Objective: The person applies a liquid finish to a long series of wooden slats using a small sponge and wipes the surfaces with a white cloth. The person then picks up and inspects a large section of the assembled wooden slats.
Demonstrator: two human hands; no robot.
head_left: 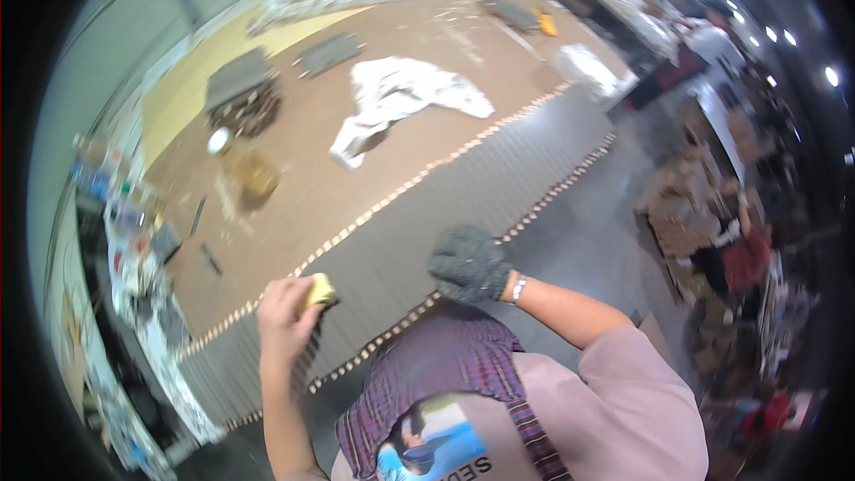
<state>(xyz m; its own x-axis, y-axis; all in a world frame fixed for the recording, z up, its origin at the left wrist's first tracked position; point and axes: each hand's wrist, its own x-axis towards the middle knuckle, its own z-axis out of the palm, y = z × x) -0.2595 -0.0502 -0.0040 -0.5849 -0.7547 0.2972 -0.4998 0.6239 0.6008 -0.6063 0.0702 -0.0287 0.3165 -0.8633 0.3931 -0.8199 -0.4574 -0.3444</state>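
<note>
A long dark grey panel (383, 249) with fine parallel lines and a row of pale wooden tips along each long edge lies diagonally across the front of the table. My bare left hand (287, 312) is closed on a small yellow sponge-like block (320, 290) with a dark underside, over the panel's left part. My right hand (469, 264) wears a dark grey glove and rests on or just above the panel, near its front edge. The glove's fingers are blurred, so their pose is unclear. A crumpled white cloth (405, 98) lies beyond the panel.
On the brown tabletop (312, 160) are a stack of grey-topped pieces (239, 93), a grey block (329, 53), a white round lid or cup (219, 141), and an amber container (256, 175). Bottles and clutter line the left side. Other people (744, 258) work at right.
</note>
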